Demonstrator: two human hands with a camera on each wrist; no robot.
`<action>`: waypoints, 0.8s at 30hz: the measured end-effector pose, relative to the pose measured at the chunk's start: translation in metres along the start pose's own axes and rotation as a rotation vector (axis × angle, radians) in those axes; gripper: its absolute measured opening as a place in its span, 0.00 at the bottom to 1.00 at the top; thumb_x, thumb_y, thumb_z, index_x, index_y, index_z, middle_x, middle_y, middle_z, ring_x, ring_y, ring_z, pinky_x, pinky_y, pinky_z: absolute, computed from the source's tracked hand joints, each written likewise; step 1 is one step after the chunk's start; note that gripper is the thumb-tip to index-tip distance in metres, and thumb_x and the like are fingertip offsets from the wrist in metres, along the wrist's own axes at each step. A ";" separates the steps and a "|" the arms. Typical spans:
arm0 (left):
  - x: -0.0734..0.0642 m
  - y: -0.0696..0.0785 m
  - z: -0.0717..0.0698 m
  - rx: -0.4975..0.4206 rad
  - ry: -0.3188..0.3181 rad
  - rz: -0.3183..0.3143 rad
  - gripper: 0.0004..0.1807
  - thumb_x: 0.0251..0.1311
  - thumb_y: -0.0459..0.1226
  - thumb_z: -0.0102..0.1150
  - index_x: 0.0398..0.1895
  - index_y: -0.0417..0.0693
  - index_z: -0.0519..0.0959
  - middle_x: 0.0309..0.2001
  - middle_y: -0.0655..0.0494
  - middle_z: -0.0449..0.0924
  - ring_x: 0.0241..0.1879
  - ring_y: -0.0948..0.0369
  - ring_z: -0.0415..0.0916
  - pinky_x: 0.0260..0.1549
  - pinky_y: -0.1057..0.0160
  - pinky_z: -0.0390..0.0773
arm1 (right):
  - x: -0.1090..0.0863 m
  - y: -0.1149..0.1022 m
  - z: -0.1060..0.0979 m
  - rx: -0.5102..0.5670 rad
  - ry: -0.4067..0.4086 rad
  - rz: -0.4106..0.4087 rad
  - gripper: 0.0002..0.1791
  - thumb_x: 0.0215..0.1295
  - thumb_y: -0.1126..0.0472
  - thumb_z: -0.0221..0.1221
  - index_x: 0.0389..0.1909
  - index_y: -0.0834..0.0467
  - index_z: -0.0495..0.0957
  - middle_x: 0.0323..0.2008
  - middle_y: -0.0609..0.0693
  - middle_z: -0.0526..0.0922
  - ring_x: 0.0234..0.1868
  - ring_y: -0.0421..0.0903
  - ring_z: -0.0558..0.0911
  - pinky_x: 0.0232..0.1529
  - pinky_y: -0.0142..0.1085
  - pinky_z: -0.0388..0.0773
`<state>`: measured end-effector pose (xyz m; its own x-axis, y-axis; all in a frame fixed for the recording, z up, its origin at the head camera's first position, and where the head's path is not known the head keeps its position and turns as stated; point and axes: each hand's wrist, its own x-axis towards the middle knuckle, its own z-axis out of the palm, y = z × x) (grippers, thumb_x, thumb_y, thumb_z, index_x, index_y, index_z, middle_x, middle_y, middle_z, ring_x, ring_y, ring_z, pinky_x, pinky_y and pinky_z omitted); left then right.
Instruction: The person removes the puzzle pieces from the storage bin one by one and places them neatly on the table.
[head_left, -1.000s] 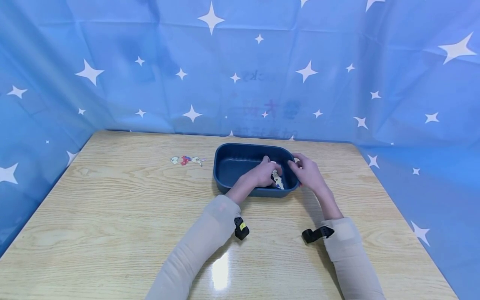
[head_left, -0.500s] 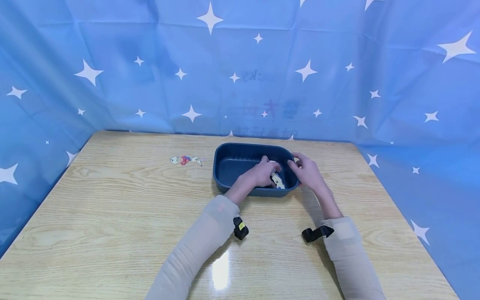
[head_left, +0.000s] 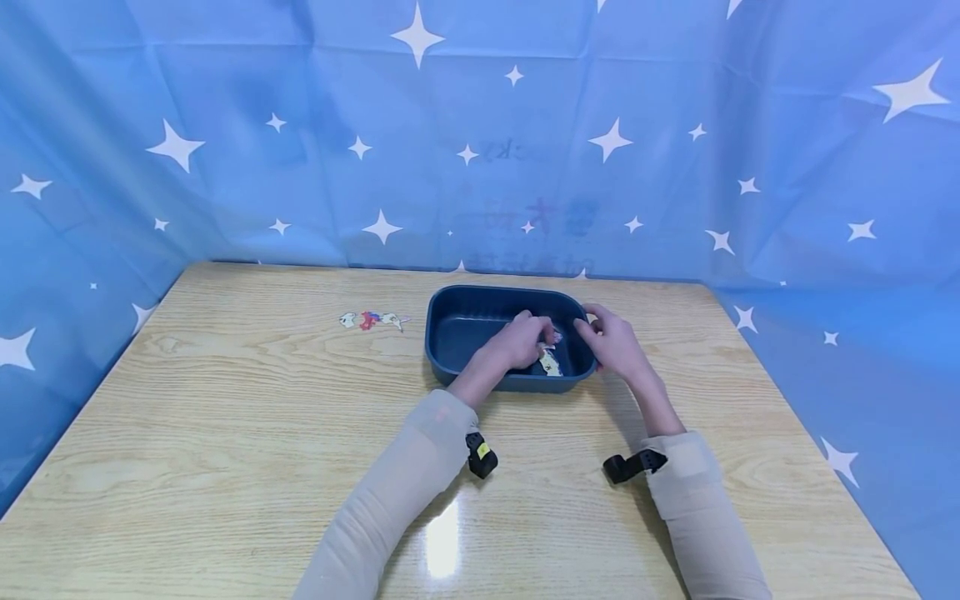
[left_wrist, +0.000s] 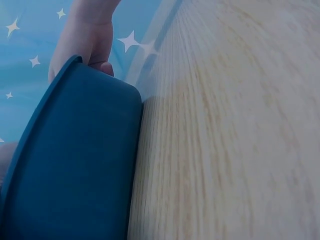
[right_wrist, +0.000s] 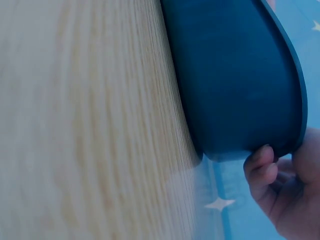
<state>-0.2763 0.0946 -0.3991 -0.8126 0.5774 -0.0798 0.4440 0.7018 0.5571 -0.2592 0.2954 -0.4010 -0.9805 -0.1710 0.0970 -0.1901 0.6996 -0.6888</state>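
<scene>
A dark blue plastic bin [head_left: 480,382] with rounded corners sits on the wooden table. My left hand [head_left: 517,340] reaches into its right half, fingers bent over flat cartoon cutouts. One cream cutout [head_left: 550,363] shows below the fingertips, and a smaller colourful piece [head_left: 557,337] shows beside them. Whether the fingers pinch a cutout I cannot tell. My right hand [head_left: 615,343] grips the bin's right end, thumb at the rim and fingers curled outside, as the right wrist view shows with the hand [right_wrist: 287,185]. The bin's outer wall [left_wrist: 80,150] hides the left fingers in the left wrist view.
Left of the bin, several small flat cutouts lie in a row on the table: a pale one [head_left: 347,320], a red and blue one [head_left: 368,321] and a cream one [head_left: 392,320]. A blue star-patterned curtain [head_left: 300,167] hangs behind the table [head_left: 225,417].
My left hand has shifted slightly left inside the bin, and the cream cutout has moved left with it. The smaller colourful piece now shows. My right hand stays on the bin's end.
</scene>
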 end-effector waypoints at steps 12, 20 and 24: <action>0.002 0.001 -0.002 0.080 0.080 -0.054 0.06 0.72 0.37 0.57 0.39 0.51 0.84 0.42 0.58 0.80 0.39 0.61 0.76 0.42 0.60 0.78 | 0.001 -0.001 0.000 0.007 -0.001 0.008 0.23 0.79 0.55 0.51 0.67 0.64 0.69 0.27 0.63 0.80 0.10 0.52 0.75 0.13 0.38 0.73; -0.004 0.001 -0.006 -0.018 0.192 0.001 0.07 0.72 0.38 0.59 0.37 0.51 0.85 0.38 0.60 0.83 0.32 0.63 0.78 0.34 0.64 0.78 | 0.002 0.000 0.000 0.000 0.002 0.009 0.22 0.78 0.57 0.52 0.66 0.64 0.69 0.25 0.62 0.78 0.10 0.50 0.74 0.13 0.38 0.72; -0.010 0.000 -0.012 -0.148 0.216 0.031 0.07 0.71 0.38 0.60 0.35 0.48 0.85 0.34 0.59 0.83 0.30 0.64 0.78 0.31 0.67 0.76 | 0.000 -0.001 0.000 0.002 0.004 0.014 0.22 0.78 0.57 0.52 0.66 0.64 0.70 0.26 0.62 0.78 0.10 0.51 0.75 0.13 0.38 0.73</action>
<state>-0.2729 0.0839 -0.3882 -0.8683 0.4841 0.1086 0.4228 0.6074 0.6726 -0.2595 0.2950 -0.4004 -0.9833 -0.1583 0.0903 -0.1763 0.7007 -0.6913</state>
